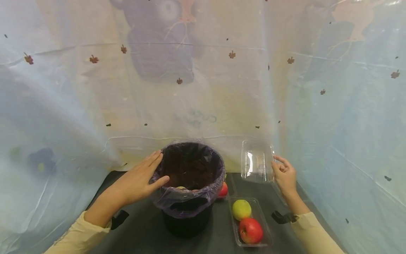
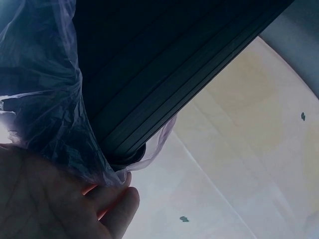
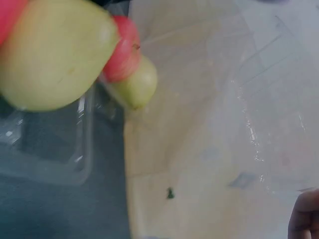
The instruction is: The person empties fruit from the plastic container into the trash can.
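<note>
My left hand (image 1: 136, 181) rests its straight fingers against the left rim of a black bin (image 1: 187, 225), thumb spread apart over the edge. A translucent purple bag (image 1: 204, 195) lines the bin and folds down over its rim; in the left wrist view the bag (image 2: 45, 99) hangs beside that hand (image 2: 45, 194). To the right, my other hand (image 1: 286, 178) pinches a clear plastic container (image 1: 257, 162) by its right edge, raised above the table. Below it, a clear tray (image 1: 234, 231) holds a yellow-green apple (image 1: 241, 210) and a red apple (image 1: 251, 231).
Behind the bin's right side, another red apple (image 1: 223, 189) sits in a second tray, partly hidden. Dark contents show dimly inside the bin. A black strap (image 1: 282, 217) hangs by the right wrist. Printed plastic sheeting (image 1: 203, 106) surrounds the dark table (image 1: 136, 233).
</note>
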Available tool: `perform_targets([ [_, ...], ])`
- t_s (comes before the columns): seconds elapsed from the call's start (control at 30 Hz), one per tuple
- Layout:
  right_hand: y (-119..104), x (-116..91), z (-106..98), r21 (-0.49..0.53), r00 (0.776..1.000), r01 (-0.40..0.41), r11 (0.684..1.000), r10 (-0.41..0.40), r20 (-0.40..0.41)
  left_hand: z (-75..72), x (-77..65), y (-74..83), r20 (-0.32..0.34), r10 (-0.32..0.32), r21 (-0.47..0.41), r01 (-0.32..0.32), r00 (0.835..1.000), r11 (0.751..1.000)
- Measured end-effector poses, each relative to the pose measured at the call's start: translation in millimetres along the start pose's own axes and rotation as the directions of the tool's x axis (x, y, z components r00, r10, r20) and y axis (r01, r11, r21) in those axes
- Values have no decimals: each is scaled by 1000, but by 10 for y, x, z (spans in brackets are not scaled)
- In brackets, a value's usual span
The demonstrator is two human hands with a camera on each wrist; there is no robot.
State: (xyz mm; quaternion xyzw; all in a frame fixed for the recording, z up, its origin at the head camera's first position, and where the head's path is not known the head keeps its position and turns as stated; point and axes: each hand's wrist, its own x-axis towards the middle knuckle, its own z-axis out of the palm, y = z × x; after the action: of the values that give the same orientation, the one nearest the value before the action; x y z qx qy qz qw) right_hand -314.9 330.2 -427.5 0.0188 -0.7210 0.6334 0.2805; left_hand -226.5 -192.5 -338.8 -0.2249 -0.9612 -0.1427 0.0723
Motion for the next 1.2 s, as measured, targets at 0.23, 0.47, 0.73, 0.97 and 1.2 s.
perform_targets([
  [0.23, 280, -10, -144, -53, 997, -77, 996, 76, -24, 2, 2, -13, -1, 6, 0, -6, 1000, 1000],
  [0.47, 495, -23, -267, -51, 990, -137, 989, 136, -24, -9, -9, -1, 6, 6, -7, -6, 1000, 1000],
  [0.73, 673, 13, -289, -174, 995, -74, 982, 61, -77, -25, -1, 8, 11, -2, 3, 2, 1000, 1000],
  [0.97, 813, 30, -256, -265, 998, -58, 962, 45, -52, -18, 0, -4, 10, -2, 5, 2, 1000, 1000],
  [1.2, 925, 46, -208, -301, 999, -43, 953, 38, -21, -19, -1, 4, 13, -3, 7, 3, 1000, 1000],
])
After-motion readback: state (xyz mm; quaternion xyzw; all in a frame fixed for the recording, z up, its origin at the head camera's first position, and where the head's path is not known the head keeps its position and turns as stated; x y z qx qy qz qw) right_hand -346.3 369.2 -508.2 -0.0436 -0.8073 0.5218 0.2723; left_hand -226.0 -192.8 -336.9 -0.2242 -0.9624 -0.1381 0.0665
